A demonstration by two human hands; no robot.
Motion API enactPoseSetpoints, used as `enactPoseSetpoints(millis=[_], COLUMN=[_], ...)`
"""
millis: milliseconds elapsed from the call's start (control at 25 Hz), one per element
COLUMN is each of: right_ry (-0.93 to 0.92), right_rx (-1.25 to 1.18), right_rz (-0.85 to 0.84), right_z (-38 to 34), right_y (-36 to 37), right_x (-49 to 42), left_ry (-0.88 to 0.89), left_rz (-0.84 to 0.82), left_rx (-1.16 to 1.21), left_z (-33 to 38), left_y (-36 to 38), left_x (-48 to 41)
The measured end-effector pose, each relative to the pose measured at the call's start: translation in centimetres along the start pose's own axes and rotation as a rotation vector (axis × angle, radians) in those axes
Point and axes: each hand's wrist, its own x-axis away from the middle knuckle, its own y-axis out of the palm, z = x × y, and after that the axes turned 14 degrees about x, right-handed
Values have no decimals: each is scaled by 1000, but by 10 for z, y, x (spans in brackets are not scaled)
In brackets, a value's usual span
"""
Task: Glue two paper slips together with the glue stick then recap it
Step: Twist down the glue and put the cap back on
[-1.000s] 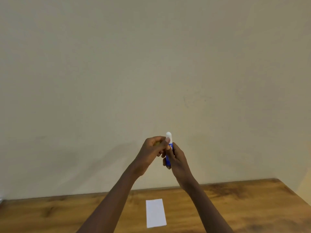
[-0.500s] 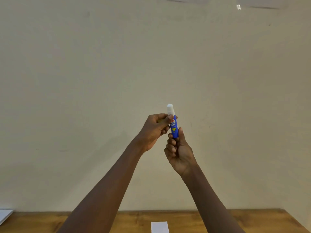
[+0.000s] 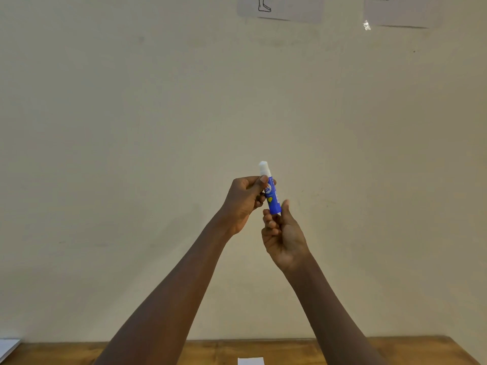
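Observation:
A blue glue stick (image 3: 272, 197) with a white cap (image 3: 264, 168) stands almost upright in the air in front of the wall. My left hand (image 3: 243, 201) pinches its upper part just below the cap, thumb and fingers closed on it. My right hand (image 3: 283, 234) holds the lower end of the blue body from underneath. A white paper slip (image 3: 250, 361) lies on the wooden table (image 3: 395, 351) at the bottom edge of the view, only its far end showing. A second slip is not visible.
A plain beige wall fills most of the view. Two paper sheets (image 3: 280, 7) hang on it at the top. A white sheet's corner (image 3: 8, 347) lies at the table's far left edge.
Both hands have lifted the glue stick higher, and the view has tilted up, so the table and slip have dropped to the bottom edge. My right hand's grip has slid toward the stick's base.

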Motion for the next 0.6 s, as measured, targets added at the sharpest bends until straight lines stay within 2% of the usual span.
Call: enactPoseSetpoints(millis=[80, 200, 240, 280, 400, 480, 520, 600], right_ry=[-45, -327, -369, -328, 24, 33, -65, -418], right_rx=[-61, 51, 102, 136, 201, 118, 109, 310], right_rz=[-5, 97, 108, 99, 34, 4, 37, 177], right_z=[0, 7, 7, 5, -8, -9, -5, 4], right_y=[2, -1, -2, -2, -3, 0, 1, 0], right_x=[0, -1, 0, 2, 3, 4, 4, 0], left_ry=[5, -2, -6, -9, -6, -7, -10, -27], left_rz=[-3, 66, 86, 89, 20, -15, -21, 16], left_rx=[-7, -2, 4, 8, 24, 38, 50, 92], left_z=[0, -3, -3, -3, -4, -4, -4, -5], left_y=[1, 6, 6, 6, 2, 0, 0, 4], left_x=[1, -1, -1, -1, 1, 2, 2, 1])
